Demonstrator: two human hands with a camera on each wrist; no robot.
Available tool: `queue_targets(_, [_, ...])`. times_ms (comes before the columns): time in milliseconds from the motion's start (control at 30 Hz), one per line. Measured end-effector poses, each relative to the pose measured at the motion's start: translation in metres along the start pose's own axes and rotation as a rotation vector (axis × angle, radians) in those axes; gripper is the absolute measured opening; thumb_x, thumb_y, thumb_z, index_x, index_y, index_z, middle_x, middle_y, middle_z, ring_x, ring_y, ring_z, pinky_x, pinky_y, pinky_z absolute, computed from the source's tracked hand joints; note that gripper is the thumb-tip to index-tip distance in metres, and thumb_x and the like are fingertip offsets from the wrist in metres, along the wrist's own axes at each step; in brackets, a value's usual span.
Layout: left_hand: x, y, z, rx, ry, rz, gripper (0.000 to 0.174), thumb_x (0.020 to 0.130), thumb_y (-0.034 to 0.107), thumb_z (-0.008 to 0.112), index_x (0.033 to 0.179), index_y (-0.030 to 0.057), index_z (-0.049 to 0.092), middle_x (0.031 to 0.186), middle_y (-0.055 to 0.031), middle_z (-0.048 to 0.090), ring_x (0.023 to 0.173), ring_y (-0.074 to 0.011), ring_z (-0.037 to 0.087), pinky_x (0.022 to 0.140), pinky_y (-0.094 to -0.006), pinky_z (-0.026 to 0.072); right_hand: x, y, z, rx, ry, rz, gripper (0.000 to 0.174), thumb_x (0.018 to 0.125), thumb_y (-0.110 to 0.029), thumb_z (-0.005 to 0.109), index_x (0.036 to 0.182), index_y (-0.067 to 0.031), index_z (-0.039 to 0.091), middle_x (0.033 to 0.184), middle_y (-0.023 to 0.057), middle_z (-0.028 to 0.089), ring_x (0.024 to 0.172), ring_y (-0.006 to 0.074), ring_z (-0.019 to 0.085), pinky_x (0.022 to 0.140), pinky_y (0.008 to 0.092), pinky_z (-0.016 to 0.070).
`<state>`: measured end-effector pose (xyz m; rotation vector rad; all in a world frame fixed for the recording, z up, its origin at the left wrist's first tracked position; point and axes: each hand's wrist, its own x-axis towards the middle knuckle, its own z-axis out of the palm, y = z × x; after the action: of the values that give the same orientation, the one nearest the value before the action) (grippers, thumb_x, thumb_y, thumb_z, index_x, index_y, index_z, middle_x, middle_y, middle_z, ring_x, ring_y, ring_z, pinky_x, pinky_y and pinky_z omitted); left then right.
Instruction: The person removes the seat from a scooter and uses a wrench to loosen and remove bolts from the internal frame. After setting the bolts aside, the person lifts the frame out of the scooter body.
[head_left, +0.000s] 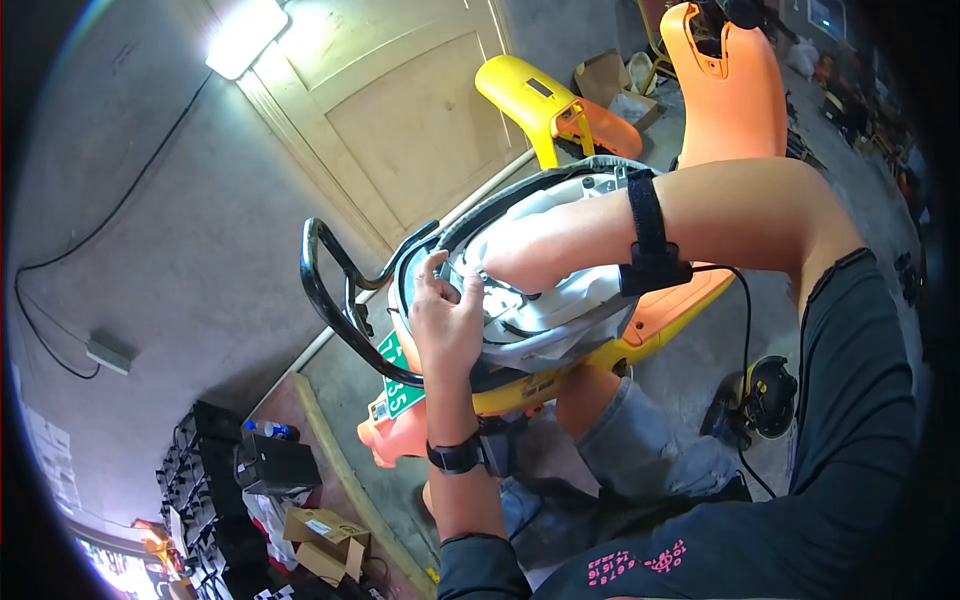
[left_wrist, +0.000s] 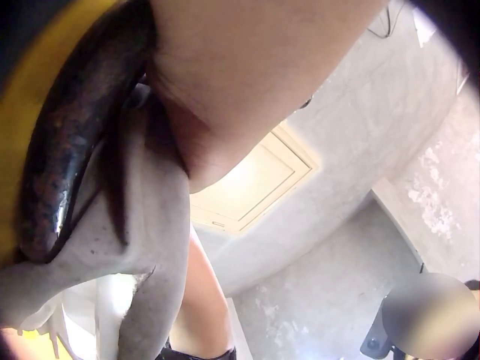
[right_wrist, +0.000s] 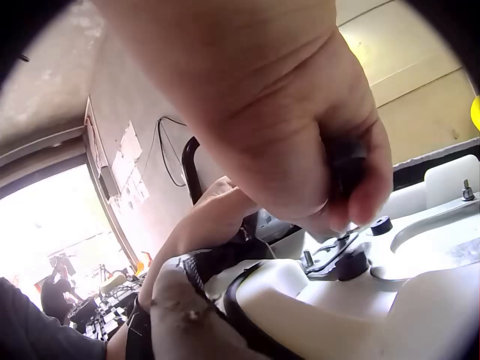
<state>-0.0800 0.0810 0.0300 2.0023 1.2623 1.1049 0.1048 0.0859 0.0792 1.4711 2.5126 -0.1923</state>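
In the right wrist view my right hand (right_wrist: 300,142) grips a black handle (right_wrist: 347,161), its fingers bent round it; the tool's lower end is hidden by them. Just below the fingertips lies a small metal bracket (right_wrist: 326,259) with a bolt, on the white plastic compartment (right_wrist: 315,307) of a scooter. From above, the right hand (head_left: 515,250) reaches across this compartment. My left hand (head_left: 445,320) is at its near-left rim, thumb and forefinger bent and apart, with nothing visible between them. A black grab rail (head_left: 318,290) curves beside the left hand.
Orange body panels (head_left: 725,100) and a yellow cover (head_left: 525,95) stand beyond the scooter. A green number plate (head_left: 400,385) hangs below the rail. A black-and-yellow helmet (head_left: 772,398) lies on the floor at right; a cardboard box (head_left: 325,545) sits at lower left.
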Motion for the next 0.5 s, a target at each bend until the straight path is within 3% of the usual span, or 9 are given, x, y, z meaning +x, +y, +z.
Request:
queue_targets(100, [0.000,0.003,-0.002,0.004,0.012,0.018,0.052,0.083,0.023,0.073,0.129,0.0036,0.059,0.061,-0.0021,0.049,0.058,-0.0158,0.051,0.059,-0.0330,0.0424,-0.009,-0.001,-0.010,-0.059,0.010,-0.019,0.025,0.087,-0.007,0.063,0.109,0.0037,0.069,0.090,0.0177,0.072,0.085,0.0353,0.070,0.073,0.0429,0.0563])
queue_targets(167, [-0.001,0.006,-0.002,-0.041,0.012,-0.027,0.045,0.082,0.021,0.075,0.123,0.0057,0.062,0.062,0.0010,0.050,0.061,-0.0115,0.050,0.062,-0.0284,0.0410,-0.029,-0.008,-0.037,-0.086,0.000,-0.019,0.023,0.085,-0.006,0.065,0.106,0.0028,0.071,0.092,0.0190,0.072,0.088,0.0364,0.070,0.075,0.0423,0.0569])
queue_targets(200, [-0.001,0.006,-0.002,-0.043,0.017,-0.030,0.045,0.082,0.021,0.075,0.123,0.0057,0.062,0.062,0.0010,0.050,0.061,-0.0115,0.050,0.062,-0.0284,0.0410,-0.024,-0.004,-0.038,-0.110,-0.033,-0.015,0.024,0.091,-0.007,0.056,0.109,0.0023,0.069,0.100,0.0220,0.071,0.094,0.0396,0.069,0.080,0.0455,0.0566])
queue_targets(300, [-0.001,0.004,-0.001,-0.015,0.021,-0.006,0.047,0.081,0.020,0.075,0.124,0.0052,0.062,0.062,0.0013,0.050,0.061,-0.0113,0.050,0.062,-0.0283,0.0412,-0.011,0.011,-0.035,-0.187,0.073,-0.041,0.015,0.083,-0.003,0.064,0.094,0.0034,0.072,0.085,0.0209,0.070,0.083,0.0385,0.071,0.072,0.0442,0.0578])
queue_targets(333, [-0.001,0.003,0.000,-0.019,0.036,0.013,0.047,0.081,0.019,0.075,0.124,0.0049,0.062,0.062,0.0012,0.050,0.061,-0.0114,0.050,0.062,-0.0284,0.0412,-0.011,0.018,-0.032,-0.245,0.156,-0.127,0.011,0.078,-0.002,0.068,0.088,0.0022,0.072,0.080,0.0198,0.070,0.078,0.0375,0.071,0.068,0.0429,0.0578])
queue_targets(433, [-0.001,0.002,0.000,-0.024,0.040,0.020,0.048,0.080,0.018,0.075,0.124,0.0046,0.062,0.062,0.0009,0.050,0.060,-0.0115,0.050,0.061,-0.0286,0.0413,0.008,0.015,-0.029,-0.297,0.104,-0.071,0.016,0.078,-0.005,0.069,0.091,0.0018,0.073,0.086,0.0178,0.072,0.084,0.0365,0.072,0.075,0.0407,0.0580])
queue_targets(500, [-0.001,0.004,-0.001,-0.030,0.034,0.012,0.048,0.080,0.018,0.075,0.124,0.0046,0.062,0.062,0.0007,0.050,0.060,-0.0114,0.049,0.061,-0.0287,0.0414,0.019,0.025,-0.017,-0.296,0.185,-0.145,0.014,0.078,-0.007,0.068,0.089,0.0007,0.074,0.084,0.0177,0.072,0.083,0.0357,0.072,0.074,0.0401,0.0579])
